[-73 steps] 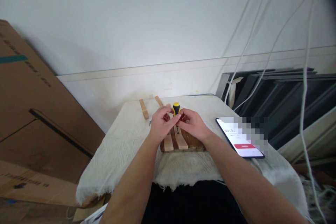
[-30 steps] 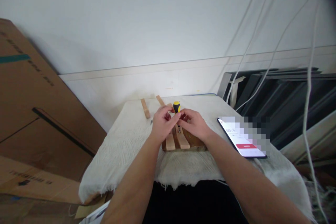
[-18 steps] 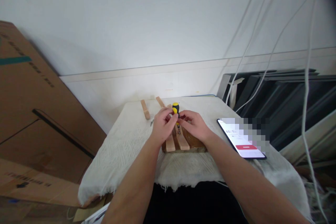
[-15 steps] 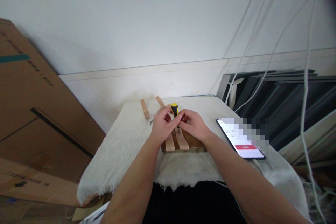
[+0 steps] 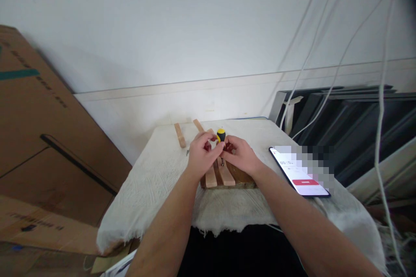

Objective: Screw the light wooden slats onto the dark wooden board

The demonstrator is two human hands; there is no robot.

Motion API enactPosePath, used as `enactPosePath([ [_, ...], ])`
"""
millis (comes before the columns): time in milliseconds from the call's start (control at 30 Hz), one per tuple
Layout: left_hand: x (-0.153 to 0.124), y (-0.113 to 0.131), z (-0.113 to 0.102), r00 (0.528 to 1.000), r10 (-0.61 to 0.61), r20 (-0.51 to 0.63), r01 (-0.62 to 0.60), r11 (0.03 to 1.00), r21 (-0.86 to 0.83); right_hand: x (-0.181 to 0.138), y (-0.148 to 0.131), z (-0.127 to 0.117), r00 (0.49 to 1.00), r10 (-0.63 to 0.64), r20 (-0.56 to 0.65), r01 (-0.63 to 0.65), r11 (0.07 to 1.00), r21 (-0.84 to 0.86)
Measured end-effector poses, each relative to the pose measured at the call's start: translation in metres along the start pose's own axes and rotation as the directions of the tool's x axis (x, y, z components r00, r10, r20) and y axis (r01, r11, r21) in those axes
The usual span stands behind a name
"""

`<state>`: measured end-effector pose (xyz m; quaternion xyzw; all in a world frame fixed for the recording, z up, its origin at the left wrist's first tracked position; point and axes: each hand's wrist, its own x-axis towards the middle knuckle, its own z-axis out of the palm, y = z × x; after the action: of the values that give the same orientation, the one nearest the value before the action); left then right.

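Screwdriver (image 5: 221,134) over rightmost wooden strip (image 5: 228,178) on brown block (image 5: 243,177); left hand (image 5: 204,153) and right hand (image 5: 241,154) both pinching it; leans less leftward than half a second ago; likely mid-turn.

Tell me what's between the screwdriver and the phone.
In the head view, the right hand, then white cloth, lies between the screwdriver and the phone.

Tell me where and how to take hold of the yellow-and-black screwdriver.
I'd grip the screwdriver by the handle's rounded yellow top, coming straight down from above. It stands roughly upright over the wooden strip, with that end uppermost and uncovered. The left hand and right hand crowd its lower part from either side, so a sideways approach looks worse.
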<state>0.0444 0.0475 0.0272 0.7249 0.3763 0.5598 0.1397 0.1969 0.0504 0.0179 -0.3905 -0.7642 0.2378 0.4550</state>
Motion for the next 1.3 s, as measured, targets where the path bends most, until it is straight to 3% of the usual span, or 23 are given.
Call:
enactPosePath([
  [300,-0.0003,0.0041,-0.0005,1.0,0.031,-0.003,-0.031,0.999,0.032,0.0002,-0.0018,-0.0014,0.999,-0.007,0.052,0.008,1.0,-0.02],
  [800,-0.0009,0.0032,-0.0002,0.999,0.004,0.044,-0.006,0.999,0.047,0.0003,0.0012,-0.0013,0.996,-0.075,0.041,0.073,0.997,0.035],
  [1133,-0.0009,0.0039,-0.0007,1.0,0.022,0.011,-0.023,0.997,0.076,0.0001,0.0005,0.0005,0.999,-0.032,0.027,0.031,0.999,0.034],
  [1300,-0.0013,0.0037,-0.0004,0.997,0.038,0.063,-0.043,0.996,0.077,-0.0001,-0.0019,-0.0003,0.999,-0.017,0.033,0.017,1.0,0.014],
])
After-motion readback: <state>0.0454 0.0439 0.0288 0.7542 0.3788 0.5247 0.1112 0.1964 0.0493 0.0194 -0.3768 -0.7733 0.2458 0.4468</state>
